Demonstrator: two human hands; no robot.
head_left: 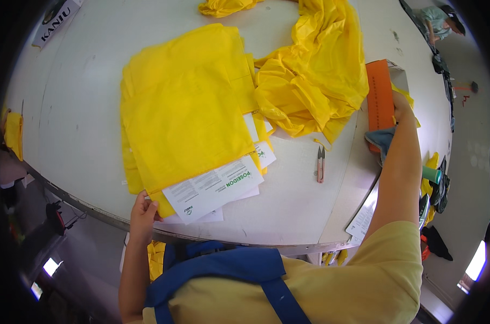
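A stack of folded yellow plastic garments (185,108) lies on the white table (83,108), with white printed paper sheets (212,189) sticking out at its near edge. My left hand (142,208) pinches the near left corner of that stack at the table's edge. My right hand (400,105) reaches far right to an orange box (380,97); its fingers are hidden behind the box, resting at its side. A loose, crumpled yellow garment (315,70) lies between the stack and the box.
Small thread snips (320,164) lie on the table near the right. Another yellow bundle (223,6) sits at the far edge. A grey cloth (383,137) hangs by the box. Another person (442,21) is at the top right. Papers (364,216) sit below the table's right edge.
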